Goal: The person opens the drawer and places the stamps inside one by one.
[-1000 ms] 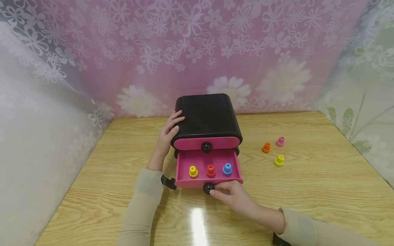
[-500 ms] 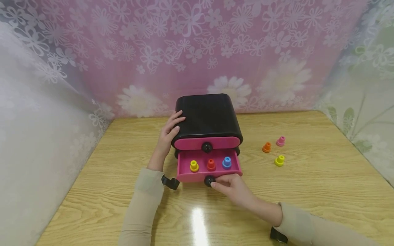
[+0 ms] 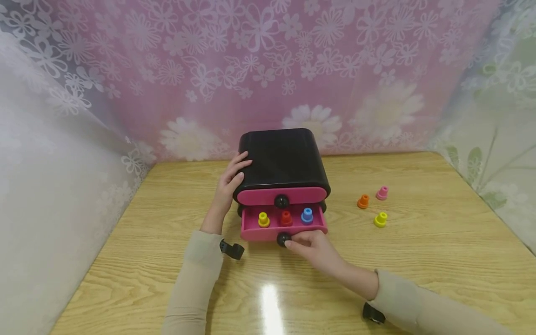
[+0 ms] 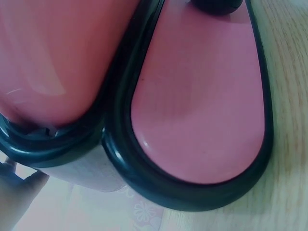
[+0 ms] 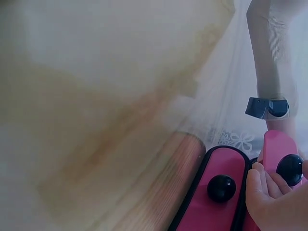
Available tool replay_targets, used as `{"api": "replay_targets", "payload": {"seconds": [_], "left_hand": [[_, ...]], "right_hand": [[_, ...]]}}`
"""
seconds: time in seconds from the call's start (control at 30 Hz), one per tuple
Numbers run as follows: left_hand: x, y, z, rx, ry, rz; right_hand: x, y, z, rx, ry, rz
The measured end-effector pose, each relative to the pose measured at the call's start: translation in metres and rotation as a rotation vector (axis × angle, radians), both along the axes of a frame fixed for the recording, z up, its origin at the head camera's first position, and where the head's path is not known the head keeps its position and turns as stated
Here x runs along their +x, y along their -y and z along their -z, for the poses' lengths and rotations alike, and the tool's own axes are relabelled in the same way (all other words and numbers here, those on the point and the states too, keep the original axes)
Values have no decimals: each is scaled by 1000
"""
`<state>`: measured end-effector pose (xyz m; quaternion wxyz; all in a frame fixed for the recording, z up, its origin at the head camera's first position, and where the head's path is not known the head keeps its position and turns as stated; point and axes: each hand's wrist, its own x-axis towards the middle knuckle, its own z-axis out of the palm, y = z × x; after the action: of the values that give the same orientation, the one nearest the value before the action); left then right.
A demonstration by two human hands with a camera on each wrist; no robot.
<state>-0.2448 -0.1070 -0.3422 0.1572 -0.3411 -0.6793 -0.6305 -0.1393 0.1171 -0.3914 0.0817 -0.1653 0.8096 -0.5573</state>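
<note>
A black chest of drawers (image 3: pixel 280 156) with pink drawer fronts stands on the table. My left hand (image 3: pixel 228 186) rests along its left side, fingertips over the top edge. Under the shut top drawer, a pink drawer (image 3: pixel 255 234) sticks partway out. My right hand (image 3: pixel 320 255) pinches that drawer's round black knob (image 3: pixel 284 239) between thumb and fingers. Standing in the drawer are a yellow peg (image 3: pixel 263 219), a red peg (image 3: pixel 286 218) and a blue peg (image 3: pixel 307 216). The right wrist view also shows the hand at the knob (image 5: pixel 290 169).
On the wooden table (image 3: pixel 418 260), right of the chest, stand an orange peg (image 3: pixel 363 201), a pink peg (image 3: pixel 382 193) and another yellow peg (image 3: pixel 380 219). In the left wrist view, a lower drawer (image 4: pixel 202 106) sits flush in its black frame. Behind hangs a floral curtain (image 3: pixel 268 70).
My right hand has pushed the drawer inward, away from me, so less of it sticks out. The pegs inside moved along with it. The left hand has stayed put.
</note>
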Motion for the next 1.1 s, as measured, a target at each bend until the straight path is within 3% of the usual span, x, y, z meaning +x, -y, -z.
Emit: {"api": "replay_targets", "payload": {"seconds": [0.23, 0.67, 1.1], "left_hand": [[-2, 0, 2, 4, 7, -2], [-24, 7, 24, 37, -10, 26], [-17, 6, 17, 23, 17, 42]], "right_hand": [[-10, 2, 2, 33, -5, 22], [-23, 5, -5, 39, -30, 33], [-39, 6, 0, 7, -15, 84]]}}
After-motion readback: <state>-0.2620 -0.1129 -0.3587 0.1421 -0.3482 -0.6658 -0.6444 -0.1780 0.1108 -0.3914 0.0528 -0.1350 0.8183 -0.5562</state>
